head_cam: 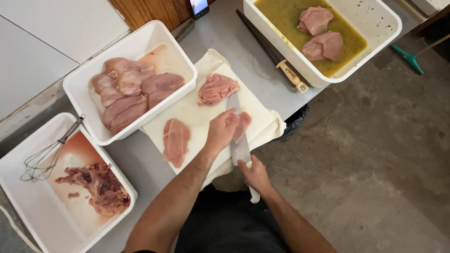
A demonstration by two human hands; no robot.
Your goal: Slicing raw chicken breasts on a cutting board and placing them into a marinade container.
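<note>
My left hand (221,130) presses flat on a raw chicken piece (243,124) lying on the white cutting board (197,115). My right hand (254,174) grips the handle of a large knife (238,136), whose blade runs under my left hand into that piece. Another chicken breast (216,88) lies at the board's far end, and a sliced fillet (176,141) lies at its left side.
A white tub of raw breasts (136,47) stands left of the board. Nearer left, a tub (28,206) holds meat trimmings and a whisk (44,157). A tub of yellow-green marinade (375,23) with two fillets sits far right, a sharpening steel (274,54) beside it. The table edge drops to concrete floor.
</note>
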